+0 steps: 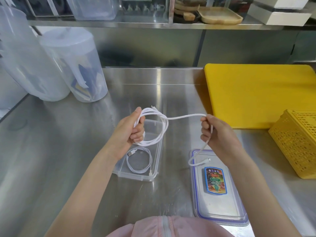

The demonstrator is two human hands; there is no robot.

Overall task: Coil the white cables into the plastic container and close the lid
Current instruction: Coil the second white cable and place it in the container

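Observation:
My left hand (127, 130) grips several loops of a white cable (160, 129) above the clear plastic container (158, 161). From the loops the cable runs right to my right hand (217, 132), which pinches it. Its free end hangs down from that hand and curls over the lid, the plug (207, 159) pointing right. A second white cable (139, 160) lies coiled inside the container. The clear lid (218, 199), blue-edged with a colourful label, lies flat on the steel table to the right of the container.
A yellow cutting board (259, 94) lies at the back right, a yellow slotted basket (297, 142) at the right edge. Two big translucent lidded jugs (75, 65) stand at the back left. A steel shelf with trays runs behind the table (51, 151).

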